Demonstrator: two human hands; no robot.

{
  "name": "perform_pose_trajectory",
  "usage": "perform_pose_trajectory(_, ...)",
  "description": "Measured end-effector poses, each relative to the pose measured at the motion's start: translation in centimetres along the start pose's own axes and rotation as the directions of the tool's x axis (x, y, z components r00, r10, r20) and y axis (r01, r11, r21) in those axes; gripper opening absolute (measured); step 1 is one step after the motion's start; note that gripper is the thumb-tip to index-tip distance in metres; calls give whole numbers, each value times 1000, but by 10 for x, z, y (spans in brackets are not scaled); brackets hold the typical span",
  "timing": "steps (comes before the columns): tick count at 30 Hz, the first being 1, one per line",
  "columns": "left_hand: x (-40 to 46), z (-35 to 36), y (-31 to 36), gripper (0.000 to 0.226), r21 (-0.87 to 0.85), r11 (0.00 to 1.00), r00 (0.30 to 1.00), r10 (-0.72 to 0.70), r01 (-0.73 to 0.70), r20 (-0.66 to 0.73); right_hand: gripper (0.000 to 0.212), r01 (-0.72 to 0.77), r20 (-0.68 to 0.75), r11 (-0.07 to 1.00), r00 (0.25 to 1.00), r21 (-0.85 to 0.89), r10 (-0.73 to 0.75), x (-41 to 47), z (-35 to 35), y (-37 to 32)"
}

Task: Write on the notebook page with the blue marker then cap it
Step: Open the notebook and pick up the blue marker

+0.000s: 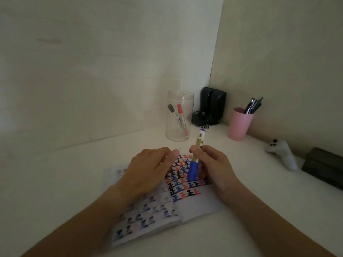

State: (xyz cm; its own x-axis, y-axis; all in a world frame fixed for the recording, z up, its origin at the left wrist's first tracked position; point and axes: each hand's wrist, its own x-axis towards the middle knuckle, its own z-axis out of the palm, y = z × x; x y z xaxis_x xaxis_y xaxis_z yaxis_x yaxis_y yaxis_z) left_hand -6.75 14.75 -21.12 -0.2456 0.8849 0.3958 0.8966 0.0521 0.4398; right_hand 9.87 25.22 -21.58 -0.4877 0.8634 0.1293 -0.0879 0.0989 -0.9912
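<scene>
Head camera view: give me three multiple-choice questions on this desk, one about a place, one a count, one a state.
1. Where does the clear jar stand?
A. left of the pink cup
B. on the notebook
C. right of the pink cup

2. Markers inside the jar?
A. none
B. two
C. five

3. The blue marker is:
A. lying on the desk
B. in the jar
C. capped, held in the right hand

Answers: A, the jar is further left; B, one grey-capped, one red-capped; C, the blue cap points down at the page.
</scene>
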Motion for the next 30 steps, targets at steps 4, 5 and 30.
perform_pose_trajectory(4, 0, 3, 7, 56, -43, 994, 995, 102, -101, 16, 30, 13, 56, 997, 998, 78, -17, -2, -2, 2)
perform_pose_trajectory(5, 1, 5, 8, 53, -31, 991, 991, 132, -131, 12, 25, 17, 71, 994, 997, 105, -24, -4, -2, 0)
perform_pose_trajectory(30, -6, 10, 30, 49, -163, 966, 977, 209, -199, 47, 32, 98, -20, 986, 995, 138, -96, -12, 10, -3)
